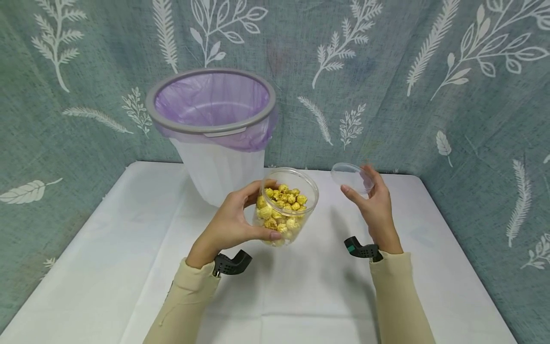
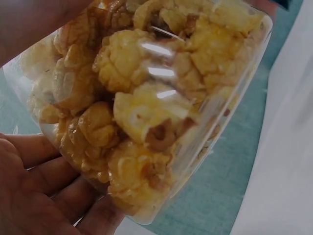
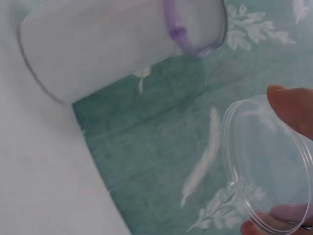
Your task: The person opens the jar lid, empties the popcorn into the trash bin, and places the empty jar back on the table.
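Observation:
My left hand (image 1: pixel 234 220) grips a clear plastic jar (image 1: pixel 296 229) round its side, thumb in front and fingers behind. The jar is tilted, its open mouth facing up and away, and yellow popcorn (image 1: pixel 281 205) fills a good part of it. In the left wrist view the popcorn (image 2: pixel 142 107) shows large through the clear wall, with fingers (image 2: pixel 63 186) against the jar. To the right, my right hand (image 1: pixel 375 205) pinches a round clear lid (image 1: pixel 350 177) at its edge. The right wrist view shows this lid (image 3: pixel 266 156) between thumb and fingers, apart from the jar.
A white trash bin (image 1: pixel 219 167) with a grey rim and a purple liner (image 1: pixel 215 102) stands behind the left hand. White cloth covers the table (image 1: pixel 301 296). A green leaf-patterned curtain (image 1: pixel 292 57) hangs behind and at both sides.

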Tool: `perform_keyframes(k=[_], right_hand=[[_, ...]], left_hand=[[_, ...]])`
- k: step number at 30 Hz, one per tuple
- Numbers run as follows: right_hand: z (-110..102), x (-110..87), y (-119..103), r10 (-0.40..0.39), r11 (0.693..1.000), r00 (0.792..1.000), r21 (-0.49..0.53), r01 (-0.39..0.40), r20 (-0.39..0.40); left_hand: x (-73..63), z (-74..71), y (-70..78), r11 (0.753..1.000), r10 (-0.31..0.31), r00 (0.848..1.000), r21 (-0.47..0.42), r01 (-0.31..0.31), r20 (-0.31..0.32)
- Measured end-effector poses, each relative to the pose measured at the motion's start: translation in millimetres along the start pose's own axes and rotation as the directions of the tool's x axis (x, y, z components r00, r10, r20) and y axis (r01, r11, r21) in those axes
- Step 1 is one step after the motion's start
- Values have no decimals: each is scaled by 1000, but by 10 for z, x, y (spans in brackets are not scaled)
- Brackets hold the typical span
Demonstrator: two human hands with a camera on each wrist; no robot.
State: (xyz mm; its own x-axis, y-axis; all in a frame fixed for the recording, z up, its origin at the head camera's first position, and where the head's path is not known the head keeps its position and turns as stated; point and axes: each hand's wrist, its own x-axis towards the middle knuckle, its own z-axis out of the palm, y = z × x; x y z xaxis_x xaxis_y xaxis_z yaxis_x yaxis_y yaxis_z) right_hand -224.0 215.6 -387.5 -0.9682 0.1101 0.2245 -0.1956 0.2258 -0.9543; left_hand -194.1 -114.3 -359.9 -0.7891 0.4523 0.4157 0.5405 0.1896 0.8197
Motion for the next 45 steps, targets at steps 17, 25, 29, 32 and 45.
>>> perform_keyframes(k=[17,25,29,32,45], right_hand=[[153,115,591,290,908,956,-328,-260,43],[227,156,666,348,843,937,-448,-299,30],[253,157,685,360,837,932,-453,-307,34],[260,149,677,355,840,934,-450,-303,35],[219,57,521,254,932,966,-281,-230,52]], left_hand=[[-36,-72,41,1000,-14,1000,-3,14,-22],[-55,-113,77,1000,-20,999,-15,20,-34],[-61,-133,92,1000,-13,999,-18,13,-35],[-64,-145,102,1000,-8,999,-15,7,-38],[-89,-174,97,999,-30,998,-35,29,-49]])
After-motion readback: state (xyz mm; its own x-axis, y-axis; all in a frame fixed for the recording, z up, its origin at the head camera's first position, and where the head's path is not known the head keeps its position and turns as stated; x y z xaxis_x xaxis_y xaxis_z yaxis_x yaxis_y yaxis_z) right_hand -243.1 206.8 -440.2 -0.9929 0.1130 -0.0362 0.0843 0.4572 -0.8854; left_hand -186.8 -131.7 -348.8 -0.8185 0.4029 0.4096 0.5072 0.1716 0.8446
